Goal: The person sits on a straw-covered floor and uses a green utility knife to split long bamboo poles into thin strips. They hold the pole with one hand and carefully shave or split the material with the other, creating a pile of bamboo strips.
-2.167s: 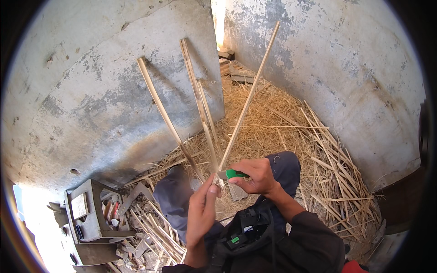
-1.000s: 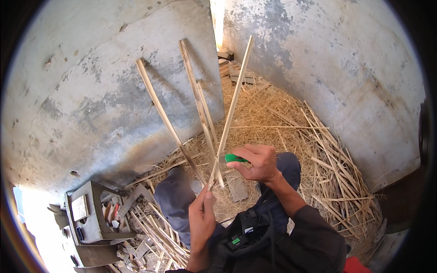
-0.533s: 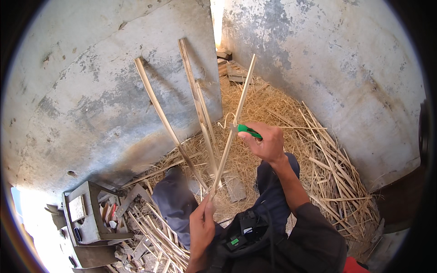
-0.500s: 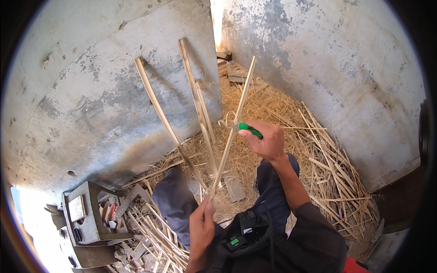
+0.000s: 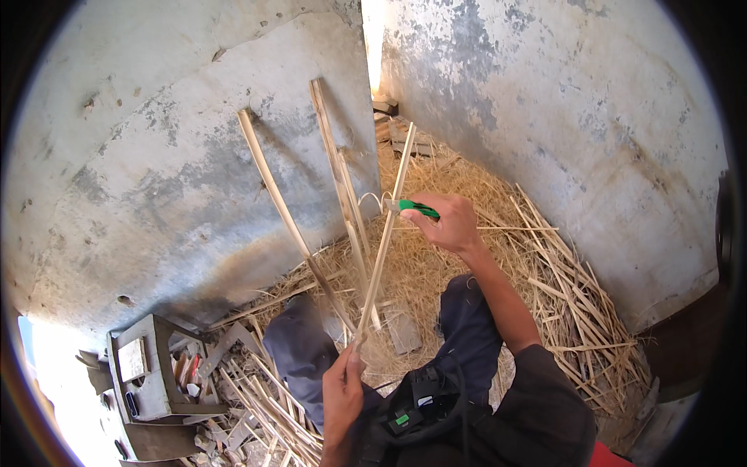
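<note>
My left hand [image 5: 342, 387] is closed around the lower end of a long, pale wooden strip [image 5: 382, 247], which slants up and away from me. My right hand [image 5: 447, 222] grips a green-handled utility knife [image 5: 420, 208], its blade against the strip's upper part. A thin curled shaving [image 5: 372, 196] stands out from the strip at the blade. Beyond the strip, several longer wooden strips [image 5: 274, 189] lean on the left wall.
Shavings [image 5: 440, 183] cover the floor ahead. A heap of cut strips [image 5: 576, 307] lies along the right wall [image 5: 560, 124]. At lower left stands a grey open-sided box [image 5: 159, 373] with small items inside, beside more strips [image 5: 268, 412] and scraps.
The strip's far end has shifted left and down, tilting a little more upright. My right hand and the knife have moved slightly left and up, and the shaving now curls out further leftward.
</note>
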Tool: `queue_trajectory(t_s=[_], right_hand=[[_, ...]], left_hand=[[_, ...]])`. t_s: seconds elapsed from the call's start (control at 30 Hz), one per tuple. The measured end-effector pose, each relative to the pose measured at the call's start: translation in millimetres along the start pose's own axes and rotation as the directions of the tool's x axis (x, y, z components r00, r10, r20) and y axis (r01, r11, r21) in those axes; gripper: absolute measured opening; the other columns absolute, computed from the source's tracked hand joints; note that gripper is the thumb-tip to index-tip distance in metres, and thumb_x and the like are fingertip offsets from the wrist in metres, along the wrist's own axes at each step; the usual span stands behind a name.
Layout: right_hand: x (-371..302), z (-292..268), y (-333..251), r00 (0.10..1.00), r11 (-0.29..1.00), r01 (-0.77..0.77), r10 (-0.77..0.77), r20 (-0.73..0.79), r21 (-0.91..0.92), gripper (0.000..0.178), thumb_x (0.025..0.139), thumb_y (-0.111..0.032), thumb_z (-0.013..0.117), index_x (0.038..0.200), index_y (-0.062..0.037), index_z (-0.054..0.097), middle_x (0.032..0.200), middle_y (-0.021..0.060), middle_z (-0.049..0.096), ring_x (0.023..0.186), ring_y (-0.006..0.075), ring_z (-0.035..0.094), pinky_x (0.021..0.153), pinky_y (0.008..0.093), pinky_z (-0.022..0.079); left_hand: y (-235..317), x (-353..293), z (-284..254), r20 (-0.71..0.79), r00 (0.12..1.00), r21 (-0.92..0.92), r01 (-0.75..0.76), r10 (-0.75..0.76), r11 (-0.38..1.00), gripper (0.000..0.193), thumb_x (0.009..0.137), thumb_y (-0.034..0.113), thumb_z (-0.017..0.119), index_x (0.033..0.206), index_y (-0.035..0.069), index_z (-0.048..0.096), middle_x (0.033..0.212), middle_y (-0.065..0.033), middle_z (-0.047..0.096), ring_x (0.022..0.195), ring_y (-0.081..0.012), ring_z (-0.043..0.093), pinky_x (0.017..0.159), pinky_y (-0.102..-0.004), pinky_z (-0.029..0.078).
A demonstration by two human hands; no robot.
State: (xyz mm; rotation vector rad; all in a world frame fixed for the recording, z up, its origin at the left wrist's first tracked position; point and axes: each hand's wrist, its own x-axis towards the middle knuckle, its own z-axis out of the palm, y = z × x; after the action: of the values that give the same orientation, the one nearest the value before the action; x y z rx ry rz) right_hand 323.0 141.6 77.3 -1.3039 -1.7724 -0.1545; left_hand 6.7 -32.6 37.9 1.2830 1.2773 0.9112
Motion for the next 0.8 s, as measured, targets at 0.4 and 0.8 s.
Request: queue_trajectory(t_s=[0.4,0.8], right_hand=[[43,-44,118,0.805,0.804,-0.558,0.585,0.102,-0.207,0.062,0.107,-0.062,0.054,0.122,-0.0085,0.080,0.085,0.0054,0.076,0.071,0.0147,0.065,0.066,0.0353,0.050],[-80,6,-38,0.958,0.733,-0.285,0.231,0.167,0.618,0.037,0.108,-0.037,0.065,0.108,-0.0004,0.071,0.079,0.0023,0.063,0.067,0.0113,0.053,0.063,0.0296,0.043]], left_hand=[[-33,-17,-43,0.086,0.986,-0.049,0.150,-0.146,0.987,0.043,0.116,0.023,0.053,0.152,0.002,0.062,0.078,0.0060,0.051,0.068,-0.0020,0.045,0.060,-0.0212,0.036],[8,36,3,0.042,0.989,-0.042,-0.139,0.141,0.989,0.041,0.107,0.013,0.070,0.144,-0.004,0.066,0.116,-0.0098,0.077,0.103,-0.0097,0.066,0.092,-0.0259,0.052]])
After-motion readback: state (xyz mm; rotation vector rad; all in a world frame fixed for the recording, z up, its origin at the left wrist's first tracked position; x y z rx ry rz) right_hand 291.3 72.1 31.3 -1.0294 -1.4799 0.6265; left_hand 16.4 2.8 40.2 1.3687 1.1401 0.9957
